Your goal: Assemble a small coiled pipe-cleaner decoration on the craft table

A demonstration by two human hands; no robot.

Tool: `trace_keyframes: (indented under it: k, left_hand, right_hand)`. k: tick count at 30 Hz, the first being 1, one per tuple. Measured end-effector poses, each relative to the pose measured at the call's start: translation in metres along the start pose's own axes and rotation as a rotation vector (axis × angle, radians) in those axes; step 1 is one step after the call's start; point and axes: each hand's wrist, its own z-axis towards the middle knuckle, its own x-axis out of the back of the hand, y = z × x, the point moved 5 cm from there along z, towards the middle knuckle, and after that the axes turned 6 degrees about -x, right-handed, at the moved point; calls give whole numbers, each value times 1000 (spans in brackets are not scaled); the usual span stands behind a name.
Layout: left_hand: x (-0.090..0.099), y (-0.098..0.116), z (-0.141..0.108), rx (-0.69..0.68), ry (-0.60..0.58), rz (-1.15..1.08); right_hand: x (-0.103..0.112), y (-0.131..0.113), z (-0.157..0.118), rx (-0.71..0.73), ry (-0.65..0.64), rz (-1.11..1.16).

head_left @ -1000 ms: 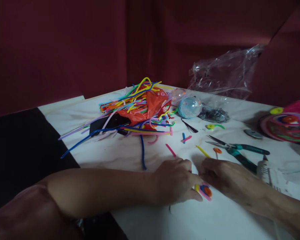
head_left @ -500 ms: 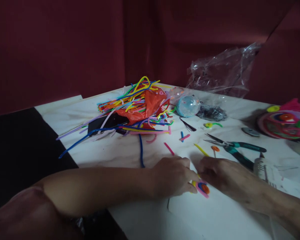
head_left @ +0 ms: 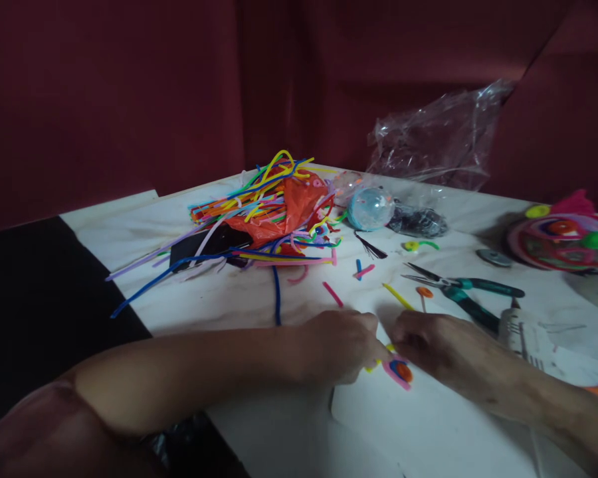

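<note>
My left hand (head_left: pixel 346 346) is closed, with its fingertips at a small pipe cleaner eye shape (head_left: pixel 398 372) of pink, blue and orange coils. A bent yellow pipe cleaner (head_left: pixel 373 366) pokes out from under these fingers, against the eye shape. Just across from it, my right hand (head_left: pixel 431 342) has its fingers curled in close to the yellow piece's upper end; anything between them is hidden. Both hands are low over a white sheet (head_left: pixel 379 425). Beyond them lie a short pink piece (head_left: pixel 333 293) and a yellow piece (head_left: pixel 397 296).
Green-handled pliers (head_left: pixel 471 295) and a white glue gun (head_left: pixel 521 338) lie right. A heap of pipe cleaners (head_left: pixel 259 199), a clear ball (head_left: pixel 370 208) and a plastic bag (head_left: pixel 433 139) are at the back. A colourful decorated ball (head_left: pixel 563 242) sits far right.
The view has shifted slightly, moving the table things a little left and up. A left fingertip has drawn back from beside the eye shape, and more of the yellow pipe cleaner shows.
</note>
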Motion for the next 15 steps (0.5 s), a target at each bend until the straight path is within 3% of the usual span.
trace_keyframes:
  k: [15]
  left_hand:
    - [-4,-3,6,37,104,2]
  right_hand:
    - [6,-7,-4,-11,-8,-65]
